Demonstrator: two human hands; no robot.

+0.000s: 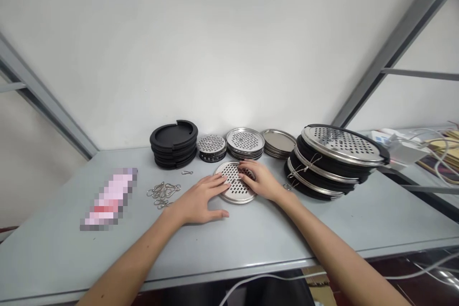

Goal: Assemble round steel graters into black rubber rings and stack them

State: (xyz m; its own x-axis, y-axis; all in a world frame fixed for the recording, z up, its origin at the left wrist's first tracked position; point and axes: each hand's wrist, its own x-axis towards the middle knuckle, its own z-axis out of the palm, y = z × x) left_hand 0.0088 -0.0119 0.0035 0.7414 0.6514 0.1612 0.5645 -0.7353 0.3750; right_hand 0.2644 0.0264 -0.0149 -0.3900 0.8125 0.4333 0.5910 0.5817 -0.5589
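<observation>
A round perforated metal grater disc [235,190] lies flat on the grey table. My left hand [201,199] is at its left edge, fingers stretched onto the metal and thumb apart over the table. On the disc's right side rests my right hand [263,180], its fingers and thumb apart. Behind stand a stack of small perforated discs [211,144], a stack of larger perforated discs [245,140] and a stack of plain metal discs [278,141]. Black plastic rings [174,146] are piled at the back left. Loose metal clips [164,192] lie left of my left hand.
To the right, a leaning stack of black rings with metal discs [340,146] stands close to my right forearm. A small ring [287,186] lies before it. A blurred pink object [111,199] is at left. Grey posts [390,57] frame the table [258,248]; a white cable [265,276] hangs below its edge.
</observation>
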